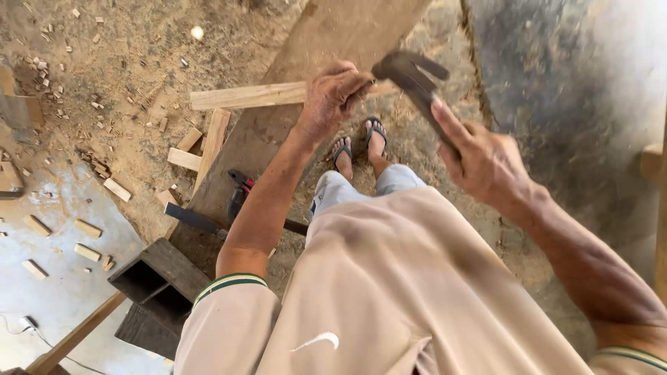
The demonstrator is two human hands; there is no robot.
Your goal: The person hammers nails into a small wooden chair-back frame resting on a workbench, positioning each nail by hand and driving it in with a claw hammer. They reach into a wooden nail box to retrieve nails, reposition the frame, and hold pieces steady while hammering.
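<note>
Head view, looking straight down: the left hand sits top centre, fingers wrapped tight round the end of a pale wooden strip that runs off to the left, probably pinning it steady for a blow. The right hand, centre right, is clenched on the handle of a claw hammer, head raised just above the strip's end. Offcuts litter the left side, and a dark wooden box sits lower left by the sandalled feet.
</note>
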